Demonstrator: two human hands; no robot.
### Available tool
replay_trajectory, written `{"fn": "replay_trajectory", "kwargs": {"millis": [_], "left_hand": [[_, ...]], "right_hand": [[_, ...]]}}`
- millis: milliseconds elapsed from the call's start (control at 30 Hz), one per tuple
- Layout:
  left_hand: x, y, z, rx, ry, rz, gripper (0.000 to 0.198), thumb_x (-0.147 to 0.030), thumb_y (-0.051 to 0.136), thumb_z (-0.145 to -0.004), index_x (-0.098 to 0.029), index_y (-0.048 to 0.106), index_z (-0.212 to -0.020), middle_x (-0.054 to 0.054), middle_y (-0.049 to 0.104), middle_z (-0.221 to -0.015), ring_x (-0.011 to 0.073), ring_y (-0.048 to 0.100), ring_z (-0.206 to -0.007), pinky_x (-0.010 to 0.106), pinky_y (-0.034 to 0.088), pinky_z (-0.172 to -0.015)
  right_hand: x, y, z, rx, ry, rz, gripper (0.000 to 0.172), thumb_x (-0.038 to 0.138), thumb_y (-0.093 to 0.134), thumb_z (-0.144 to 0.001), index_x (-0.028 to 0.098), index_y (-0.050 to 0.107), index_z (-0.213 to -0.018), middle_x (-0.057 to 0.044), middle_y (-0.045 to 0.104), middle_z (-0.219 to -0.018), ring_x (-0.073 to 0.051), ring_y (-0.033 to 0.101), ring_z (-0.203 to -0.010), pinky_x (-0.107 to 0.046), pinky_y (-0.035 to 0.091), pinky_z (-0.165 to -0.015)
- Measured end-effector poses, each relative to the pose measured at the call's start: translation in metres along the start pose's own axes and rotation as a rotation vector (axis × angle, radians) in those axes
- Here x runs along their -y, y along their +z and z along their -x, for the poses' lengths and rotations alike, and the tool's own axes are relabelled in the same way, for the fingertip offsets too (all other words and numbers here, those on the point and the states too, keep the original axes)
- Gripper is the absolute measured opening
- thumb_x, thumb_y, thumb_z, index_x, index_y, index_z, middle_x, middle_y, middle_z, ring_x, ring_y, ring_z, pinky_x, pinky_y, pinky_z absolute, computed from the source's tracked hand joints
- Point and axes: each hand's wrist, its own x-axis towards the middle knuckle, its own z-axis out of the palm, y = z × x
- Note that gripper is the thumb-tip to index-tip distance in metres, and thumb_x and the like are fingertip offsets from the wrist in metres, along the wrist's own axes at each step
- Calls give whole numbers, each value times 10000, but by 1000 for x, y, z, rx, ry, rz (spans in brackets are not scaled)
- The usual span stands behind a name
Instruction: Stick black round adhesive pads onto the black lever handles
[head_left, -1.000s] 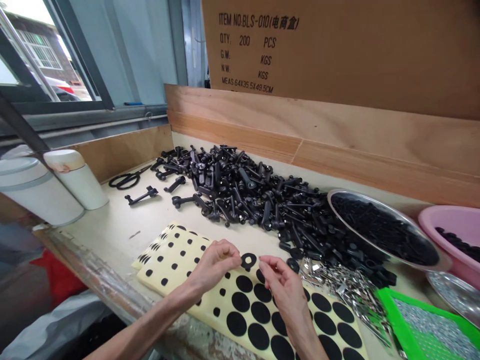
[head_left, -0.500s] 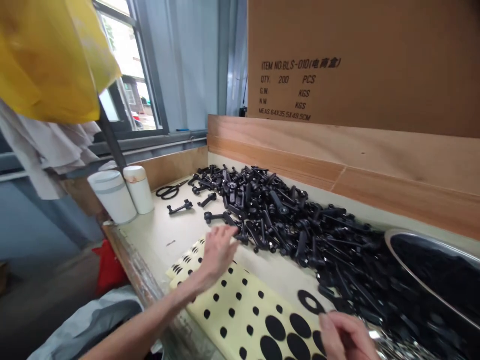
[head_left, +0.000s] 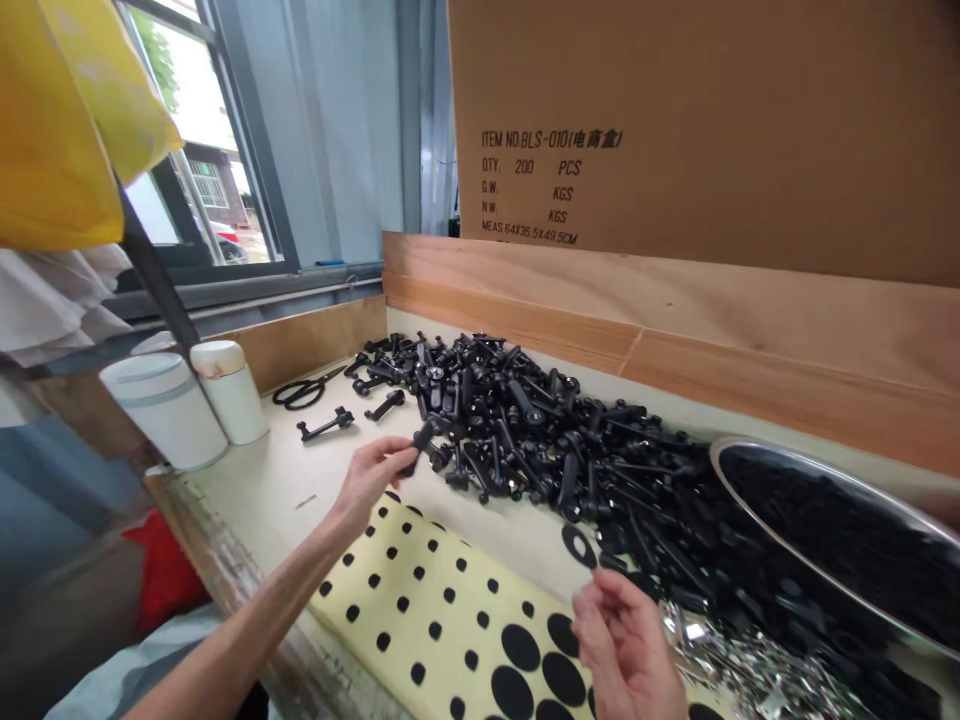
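Head view: my left hand (head_left: 371, 478) pinches a black handle (head_left: 421, 438) at the pile's (head_left: 540, 440) near edge. My right hand (head_left: 626, 640) curls above the sheet (head_left: 450, 600), beside a ring (head_left: 577, 546); its grip is unclear.

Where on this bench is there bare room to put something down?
Bare bench lies between the white canisters, the scissors and the dotted sheet, plus a narrow strip between that sheet and the black parts pile. Rightward, steel bowl and clips crowd it.
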Motion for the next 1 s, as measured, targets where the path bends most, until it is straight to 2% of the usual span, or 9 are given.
{"fn": "replay_trajectory", "kwargs": {"millis": [67,167,233,333,467,767,867,933,1000], "left_hand": [[-11,32,22,232,-63,209,328,-429,566,-852,-134,674,-946,71,680,-848,140,614,-651,253,491,-590],[-27,85,55,634,-292,756,288,-387,641,-826,-127,665,-946,85,676,-841,124,621,-600,224,481,-539],[-35,111,70,737,-393,963,293,-388,652,-828,-115,667,-933,87,671,-814,120,617,-586,217,481,-532],[-42,128,79,751,-390,1005,356,-435,642,-839,-97,686,-941,104,681,-845,133,626,-669,252,518,-649],[-43,128,75,777,-358,870,349,-293,790,-715,-102,702,-993,92,697,-845,176,642,-781,301,492,-775],[-25,134,74,740,-467,1130,250,-273,728,-791,-108,699,-977,96,665,-929,130,590,-766,231,411,-686],[-25,132,73,715,-504,1149,247,-279,682,-833,-98,675,-1001,82,639,-850,122,577,-678,230,401,-605],[-25,130,72,685,-515,1124,247,-280,658,-851,-108,654,-1028,77,628,-833,127,582,-647,232,393,-567],[-25,129,70,663,-513,1104,222,-267,637,-866,-112,641,-1024,72,617,-830,120,577,-623,226,384,-544]], "right_hand": [[-2,3,-1,56,-34,-54,484,483,591,-828,209,474,-1209,-91,611,-973,-213,617,-826,-321,538,-682],[-6,0,-6,134,-77,-125,577,436,604,-838,232,364,-1321,-106,599,-1050,-199,617,-809,-330,546,-669],[-8,-7,-12,200,-65,-168,619,411,616,-836,237,315,-1348,-93,617,-1018,-194,631,-763,-331,547,-637],[-9,-16,-17,193,-45,-160,631,375,622,-837,227,298,-1358,-37,638,-890,-190,641,-752,-329,541,-673],[-9,-19,-14,141,-92,-2,637,343,608,-845,231,297,-1389,-15,635,-859,-176,624,-746,-317,521,-699],[-7,-18,-9,125,-132,45,699,328,652,-826,252,287,-1417,-51,626,-1007,-204,602,-904,-351,491,-777],[-5,-23,-10,18,-32,-43,557,402,687,-791,226,476,-1275,-45,611,-965,-200,587,-863,-331,481,-754],[-2,-27,-12,-60,74,-125,386,454,700,-767,213,600,-1052,-14,590,-832,-175,554,-775,-290,459,-694],[3,-31,-12,-47,187,-209,284,474,695,-768,208,612,-827,20,527,-695,-142,487,-675,-255,415,-631]]}}
